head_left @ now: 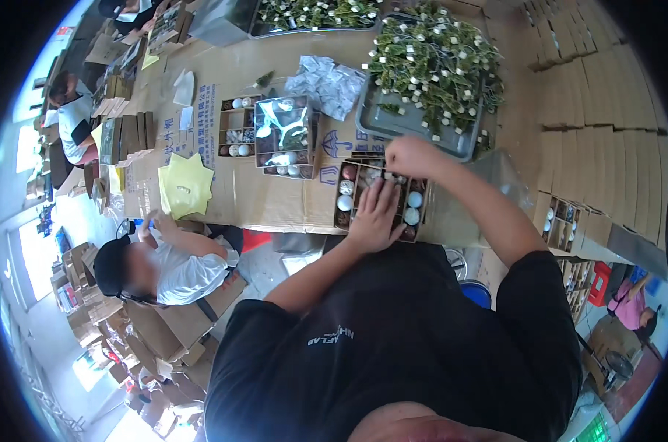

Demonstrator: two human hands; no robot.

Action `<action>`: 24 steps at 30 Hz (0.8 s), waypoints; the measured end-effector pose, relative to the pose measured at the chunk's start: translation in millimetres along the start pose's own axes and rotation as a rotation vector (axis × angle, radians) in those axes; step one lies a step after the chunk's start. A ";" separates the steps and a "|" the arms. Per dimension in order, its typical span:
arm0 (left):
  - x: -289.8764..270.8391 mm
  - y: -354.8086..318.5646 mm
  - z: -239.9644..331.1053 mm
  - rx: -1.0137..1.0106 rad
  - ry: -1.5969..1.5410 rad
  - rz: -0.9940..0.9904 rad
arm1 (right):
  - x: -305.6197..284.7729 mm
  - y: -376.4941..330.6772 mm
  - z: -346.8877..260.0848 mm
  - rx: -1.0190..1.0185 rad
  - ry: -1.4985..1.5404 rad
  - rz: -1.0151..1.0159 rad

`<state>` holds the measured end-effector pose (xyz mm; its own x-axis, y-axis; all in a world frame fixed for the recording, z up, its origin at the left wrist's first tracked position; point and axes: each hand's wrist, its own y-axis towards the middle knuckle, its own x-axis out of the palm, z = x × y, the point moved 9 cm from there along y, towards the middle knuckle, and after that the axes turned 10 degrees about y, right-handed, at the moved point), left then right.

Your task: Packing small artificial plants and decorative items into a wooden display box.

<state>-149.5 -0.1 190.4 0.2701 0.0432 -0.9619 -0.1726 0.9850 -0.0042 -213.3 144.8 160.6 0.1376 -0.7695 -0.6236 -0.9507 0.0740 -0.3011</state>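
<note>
A shallow cardboard box (337, 210) with dividers lies at the table's near edge, in front of my body. White, pale blue and brown decorated balls (412, 216) fill its side compartments. My left hand (377, 215) rests flat over the middle of the box, fingers stretched out, hiding part of the contents. At the far right corner of the box, my right hand (410, 157) is closed with its fingers bent down. Whatever it grips there is too small or hidden to make out.
Beyond the box, a grey tray (371, 118) holds green artificial sprigs (441, 66) with white tags. Left of it lie crumpled paper (325, 85), a clear-covered ball box (284, 129) and yellow paper (185, 186). Cardboard stacks (599, 96) stand right; a co-worker (194, 272) sits left.
</note>
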 end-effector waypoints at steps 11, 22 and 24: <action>18.8 9.0 -1.7 0.080 -0.192 -0.214 | -30.1 205.8 94.5 0.476 -0.171 0.462; -44.6 -8.1 -48.6 0.071 -0.450 -0.011 | -39.0 190.8 112.9 0.486 0.072 0.648; -50.1 -16.1 -55.0 0.064 -0.454 -0.023 | -40.6 181.7 114.8 0.480 0.018 0.693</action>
<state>-212.3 -27.4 223.6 0.6632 0.0764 -0.7445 -0.1071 0.9942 0.0066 -359.7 262.3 48.4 -0.4420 -0.4600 -0.7701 -0.5963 0.7920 -0.1309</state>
